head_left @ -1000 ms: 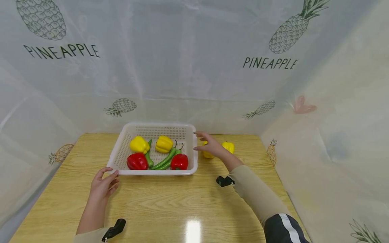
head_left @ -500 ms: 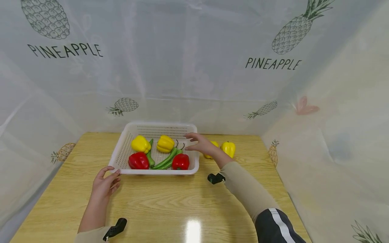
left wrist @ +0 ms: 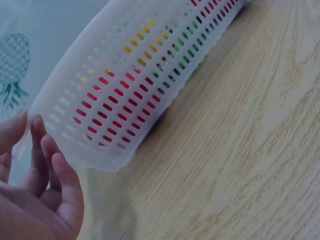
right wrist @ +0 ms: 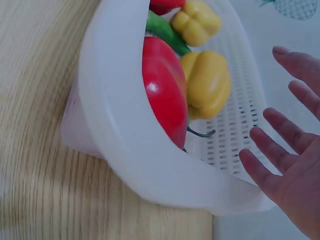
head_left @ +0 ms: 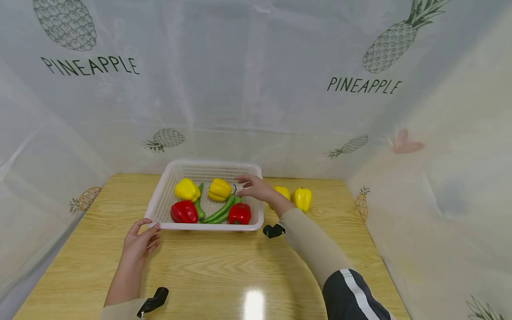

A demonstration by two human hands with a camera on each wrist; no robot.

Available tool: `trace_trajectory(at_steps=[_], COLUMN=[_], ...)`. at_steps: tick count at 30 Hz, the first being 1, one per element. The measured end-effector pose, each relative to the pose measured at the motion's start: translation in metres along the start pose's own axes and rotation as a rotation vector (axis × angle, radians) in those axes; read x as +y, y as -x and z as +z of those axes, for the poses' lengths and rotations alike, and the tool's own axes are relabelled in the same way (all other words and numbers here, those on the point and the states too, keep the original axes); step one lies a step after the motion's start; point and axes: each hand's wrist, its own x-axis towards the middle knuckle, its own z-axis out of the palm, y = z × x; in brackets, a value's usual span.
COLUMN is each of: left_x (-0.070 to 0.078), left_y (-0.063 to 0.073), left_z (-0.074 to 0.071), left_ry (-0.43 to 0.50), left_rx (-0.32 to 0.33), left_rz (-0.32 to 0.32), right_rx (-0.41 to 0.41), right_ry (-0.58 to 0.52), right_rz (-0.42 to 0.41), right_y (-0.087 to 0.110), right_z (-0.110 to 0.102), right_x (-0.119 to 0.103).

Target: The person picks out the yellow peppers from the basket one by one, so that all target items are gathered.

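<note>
A white perforated plastic basket (head_left: 204,226) stands on the wooden table. My left hand (head_left: 138,242) pinches its front left corner at the rim, thumb and fingers on either side in the left wrist view. Over the basket's right end reaches my right hand (head_left: 256,189), fingers spread and holding nothing. Close to those fingertips lie a yellow bell pepper (head_left: 219,190) and the stems of long green chillies (head_left: 220,211). A red bell pepper (head_left: 240,214) sits in the near right corner. Another red bell pepper (head_left: 184,212), a second yellow one (head_left: 186,190) and a green chilli (head_left: 200,207) fill the left side.
Two yellow bell peppers stand on the table right of the basket; one (head_left: 302,199) shows fully, the other (head_left: 282,191) is partly behind my right wrist. A pineapple-print sheet (head_left: 256,111) hangs behind the table (head_left: 224,271) and along its sides.
My right hand has moved left from outside the basket's right rim to over its inside, fingers still spread. The left hand keeps its hold on the corner. The view has shifted slightly.
</note>
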Motion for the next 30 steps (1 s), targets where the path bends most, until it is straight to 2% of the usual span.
trace_trajectory(at_steps=[10, 21, 30], left_x=[0.001, 0.001, 0.0], left_y=[0.0, 0.001, 0.001], left_z=[0.001, 0.002, 0.003], left_ry=[-0.011, -0.014, -0.009], left_rx=[0.018, 0.018, 0.033], left_rz=[0.006, -0.002, -0.005], right_rx=[-0.003, 0.027, 0.009], right_ry=[-0.052, -0.086, -0.135], right_rz=[0.011, 0.081, 0.088], right_y=[-0.017, -0.034, -0.047], right_z=[0.009, 0.014, 0.018], right_x=[0.004, 0.015, 0.021])
